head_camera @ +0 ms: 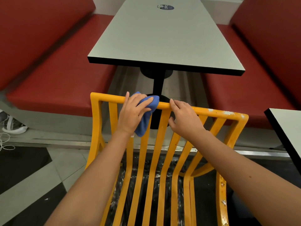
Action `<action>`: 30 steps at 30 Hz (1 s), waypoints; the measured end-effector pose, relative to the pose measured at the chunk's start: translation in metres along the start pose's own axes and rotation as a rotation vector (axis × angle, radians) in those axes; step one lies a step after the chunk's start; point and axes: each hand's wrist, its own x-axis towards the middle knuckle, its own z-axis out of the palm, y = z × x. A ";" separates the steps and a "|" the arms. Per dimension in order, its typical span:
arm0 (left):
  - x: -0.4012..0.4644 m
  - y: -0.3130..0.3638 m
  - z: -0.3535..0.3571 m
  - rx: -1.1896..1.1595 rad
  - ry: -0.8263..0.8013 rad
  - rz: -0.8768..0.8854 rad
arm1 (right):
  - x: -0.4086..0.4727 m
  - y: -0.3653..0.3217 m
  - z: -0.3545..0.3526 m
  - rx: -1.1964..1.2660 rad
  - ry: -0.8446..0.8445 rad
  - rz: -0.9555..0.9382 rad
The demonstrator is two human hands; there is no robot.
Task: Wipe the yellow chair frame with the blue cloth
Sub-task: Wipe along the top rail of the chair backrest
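The yellow chair frame point(218, 114) stands right below me, its slatted back facing me and its top rail running from left to right. White chipped patches mark the rail's right end and the right post. My left hand point(132, 112) presses the bunched blue cloth point(147, 118) onto the top rail left of its middle, and the cloth's tail hangs down between the slats. Just to the right of the cloth, my right hand point(184, 119) grips the top rail, fingers over it and thumb below.
A grey table point(159, 35) on a black pedestal stands just beyond the chair, between two red bench seats point(53, 88). Another table's corner point(286, 128) juts in at the right. White shoes point(13, 126) and a cord lie on the floor at the left.
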 end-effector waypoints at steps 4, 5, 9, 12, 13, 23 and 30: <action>-0.003 0.023 0.009 -0.064 0.071 -0.175 | 0.000 0.002 0.002 0.017 0.019 -0.003; -0.003 0.034 0.013 -0.060 0.077 -0.203 | 0.000 0.002 0.002 0.019 0.027 -0.003; 0.004 0.075 0.027 -0.123 0.049 -0.256 | 0.000 0.002 0.001 0.030 0.037 -0.026; 0.000 0.063 0.023 -0.118 0.016 -0.227 | 0.000 0.002 -0.002 0.029 0.010 -0.024; -0.002 0.051 0.019 -0.108 0.002 -0.227 | -0.001 0.002 -0.003 0.025 -0.002 -0.019; 0.034 0.025 -0.012 -0.054 -0.023 -0.377 | -0.003 0.002 -0.007 0.018 -0.038 -0.011; 0.050 0.027 -0.009 0.006 -0.233 -0.341 | -0.003 0.002 -0.006 0.024 -0.037 -0.007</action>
